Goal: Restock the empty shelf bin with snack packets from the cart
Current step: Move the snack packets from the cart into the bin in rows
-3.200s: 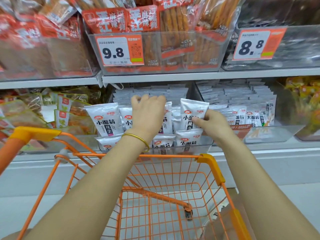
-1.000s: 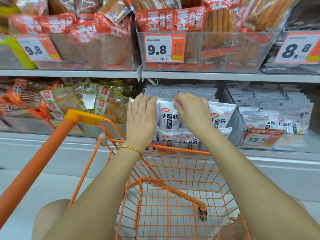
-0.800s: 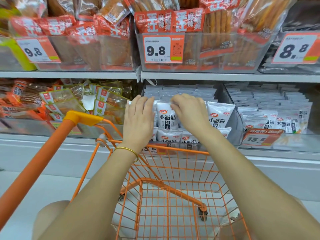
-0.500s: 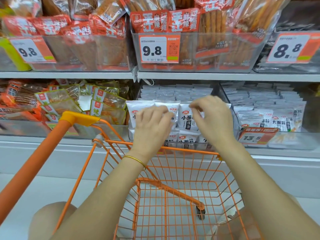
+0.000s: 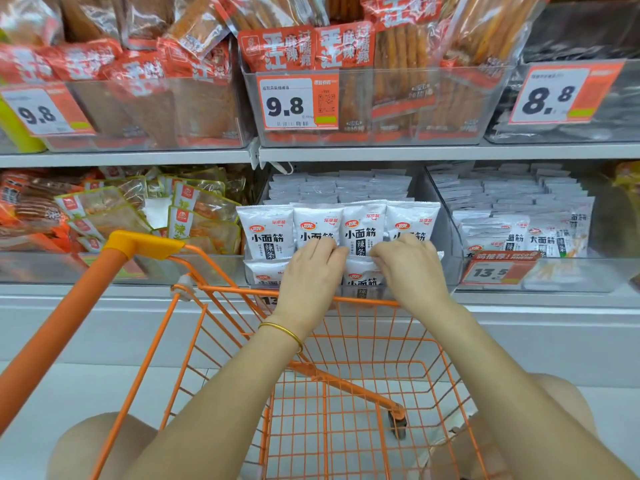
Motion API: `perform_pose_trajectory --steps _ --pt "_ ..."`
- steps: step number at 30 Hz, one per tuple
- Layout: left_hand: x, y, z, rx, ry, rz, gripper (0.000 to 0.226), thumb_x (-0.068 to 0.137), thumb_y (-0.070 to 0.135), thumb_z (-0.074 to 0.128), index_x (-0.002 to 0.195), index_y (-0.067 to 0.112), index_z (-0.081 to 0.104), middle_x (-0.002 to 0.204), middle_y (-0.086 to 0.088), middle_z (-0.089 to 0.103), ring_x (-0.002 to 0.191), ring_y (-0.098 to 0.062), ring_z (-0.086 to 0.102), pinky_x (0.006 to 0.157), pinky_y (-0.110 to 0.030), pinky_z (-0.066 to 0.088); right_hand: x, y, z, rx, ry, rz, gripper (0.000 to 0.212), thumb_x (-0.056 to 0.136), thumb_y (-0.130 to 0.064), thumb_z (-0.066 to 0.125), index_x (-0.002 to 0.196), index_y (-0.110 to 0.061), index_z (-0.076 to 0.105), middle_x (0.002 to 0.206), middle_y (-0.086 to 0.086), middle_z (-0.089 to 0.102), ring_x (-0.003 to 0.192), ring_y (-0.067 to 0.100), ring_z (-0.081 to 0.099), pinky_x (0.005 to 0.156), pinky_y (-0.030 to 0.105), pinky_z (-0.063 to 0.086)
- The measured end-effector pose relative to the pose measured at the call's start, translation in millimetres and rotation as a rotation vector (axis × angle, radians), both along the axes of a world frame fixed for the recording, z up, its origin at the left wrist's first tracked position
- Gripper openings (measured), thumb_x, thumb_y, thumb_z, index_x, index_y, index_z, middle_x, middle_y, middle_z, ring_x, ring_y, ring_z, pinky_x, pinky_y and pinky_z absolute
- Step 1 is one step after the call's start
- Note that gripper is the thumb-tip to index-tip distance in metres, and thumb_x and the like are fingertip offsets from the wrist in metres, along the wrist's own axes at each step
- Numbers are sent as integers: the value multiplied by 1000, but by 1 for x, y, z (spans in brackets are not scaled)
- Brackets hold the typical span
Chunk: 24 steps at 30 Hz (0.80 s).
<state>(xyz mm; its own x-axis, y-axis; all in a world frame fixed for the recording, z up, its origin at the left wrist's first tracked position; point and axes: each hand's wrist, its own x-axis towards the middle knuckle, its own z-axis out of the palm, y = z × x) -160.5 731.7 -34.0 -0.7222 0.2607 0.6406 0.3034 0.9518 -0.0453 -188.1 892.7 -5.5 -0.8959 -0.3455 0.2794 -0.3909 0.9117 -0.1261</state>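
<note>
White snack packets (image 5: 265, 233) stand in a neat front row in the clear shelf bin (image 5: 449, 244) on the middle shelf, with a lower row in front and stacks behind. My left hand (image 5: 310, 275) and my right hand (image 5: 410, 268) lie side by side on the bin's front. The fingers of both curl onto the packets where the two rows meet, and the fingertips are hidden. Below my arms is the orange wire cart (image 5: 228, 289). I see no packets in its basket.
A second clear bin (image 5: 554, 275) of similar white packets, tagged 13.5, sits to the right. Bins of orange and brown snack bags (image 5: 194, 220) fill the left of this shelf. The shelf above carries bins priced 9.8 and 8.8. The cart handle (image 5: 138, 244) juts up at the left.
Both hands have dropped from the packets' top edges to their lower part and drawn closer together. The front row now stands straight and even.
</note>
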Motion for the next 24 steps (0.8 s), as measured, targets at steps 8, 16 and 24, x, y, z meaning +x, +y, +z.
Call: perform_pose_trajectory --steps 8,16,24 --pt "-3 6 3 11 -18 36 25 64 2 79 79 8 59 77 -7 53 71 -24 52 60 -31 43 2 5 1 -138 33 31 18 92 -25 53 101 -19 68 97 1 69 100 25 57 84 37 39" --pt "-7 20 3 -1 11 22 22 63 -4 73 79 7 62 84 -9 57 74 -26 52 59 -33 44 3 34 9 -135 55 -133 21 86 -16 55 103 -17 68 105 1 68 101 25 56 82 36 42" --pt "-14 32 4 -15 11 48 26 59 0 79 70 11 59 73 -6 55 70 -25 51 57 -31 40 -2 32 2 -164 58 -159 17 93 -14 52 103 -14 66 100 5 68 96 28 57 76 37 45"
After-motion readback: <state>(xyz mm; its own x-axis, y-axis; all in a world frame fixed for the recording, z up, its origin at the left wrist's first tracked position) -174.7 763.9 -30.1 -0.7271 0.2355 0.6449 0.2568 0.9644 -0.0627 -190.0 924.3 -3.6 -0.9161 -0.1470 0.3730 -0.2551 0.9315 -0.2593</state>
